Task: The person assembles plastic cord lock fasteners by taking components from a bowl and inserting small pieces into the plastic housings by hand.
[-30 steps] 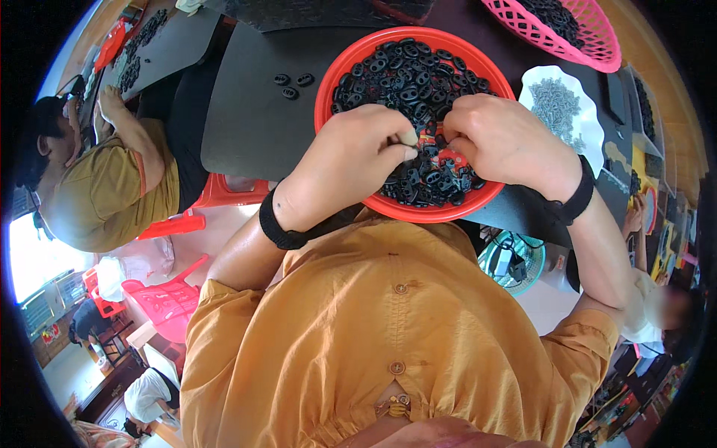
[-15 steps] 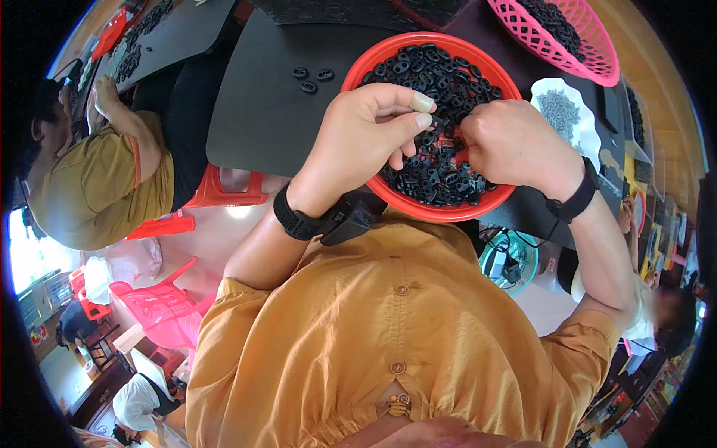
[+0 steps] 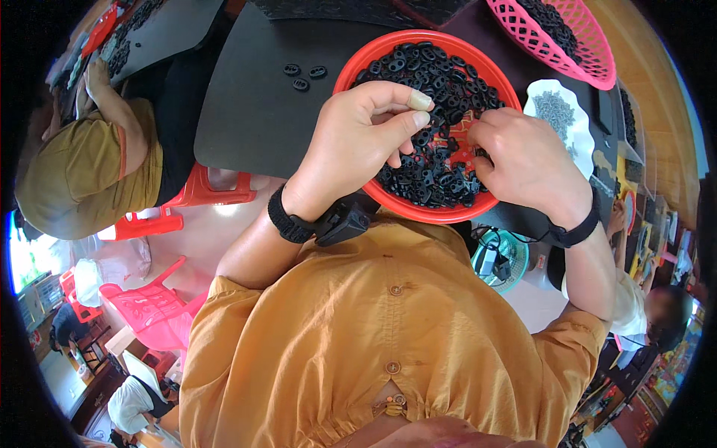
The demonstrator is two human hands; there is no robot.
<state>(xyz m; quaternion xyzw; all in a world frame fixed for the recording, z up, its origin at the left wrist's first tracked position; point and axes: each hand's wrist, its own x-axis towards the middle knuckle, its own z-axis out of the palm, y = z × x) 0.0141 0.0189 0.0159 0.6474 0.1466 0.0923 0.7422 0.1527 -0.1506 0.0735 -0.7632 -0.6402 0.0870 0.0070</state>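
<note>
One red bowl (image 3: 358, 71) sits on the black table (image 3: 246, 112), heaped with small black plastic pieces (image 3: 441, 75), too many to count. The left hand (image 3: 358, 134) hovers over the bowl, thumb and forefinger pinched together; whether a piece sits between them I cannot tell. The right hand (image 3: 526, 164) rests in the pile, fingers curled down among the pieces, its grip hidden. Three loose black pieces (image 3: 302, 75) lie on the table just left of the bowl. One pink basket (image 3: 575, 45) stands behind, one white dish (image 3: 560, 112) beside it
</note>
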